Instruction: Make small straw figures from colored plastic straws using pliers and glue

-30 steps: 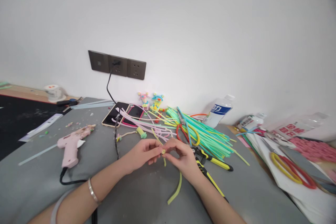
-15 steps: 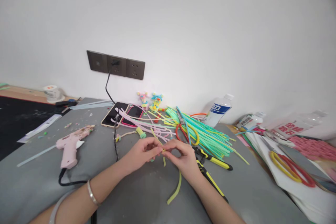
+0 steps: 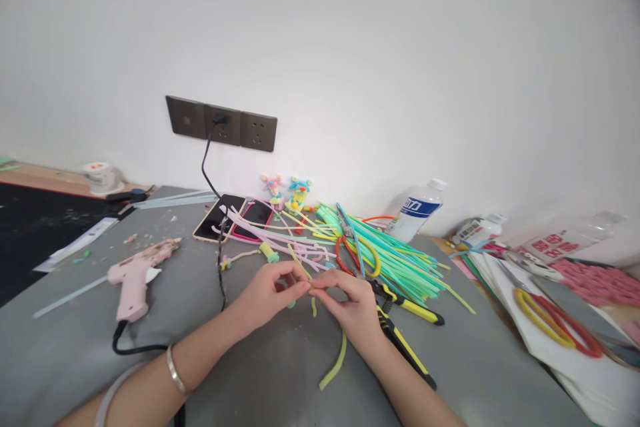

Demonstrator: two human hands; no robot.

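My left hand [image 3: 275,292] and my right hand [image 3: 351,301] meet above the middle of the grey table, fingertips almost touching. Both pinch a thin yellow pipe cleaner [image 3: 299,260], whose upper end sticks up between them. The part at the fingertips is mostly hidden. A short yellow piece [image 3: 314,307] shows just below the fingers. Under my right wrist, a longer yellow-green pipe cleaner [image 3: 336,368] curves over the tabletop. Beyond my left hand lies a small yellow and green rolled piece [image 3: 269,252].
A pink glue gun [image 3: 134,283] lies left, its cable running beneath my left arm. Two phones [image 3: 219,219], green pipe cleaners [image 3: 400,260], scissors [image 3: 373,259] and yellow-black pliers [image 3: 407,347] lie around the hands. Behind stand two small figures [image 3: 299,195] and a bottle [image 3: 416,210].
My fingers have shifted very slightly at the pinch point, with the right fingertips a little changed in pose. Everything on the table stays where it was.
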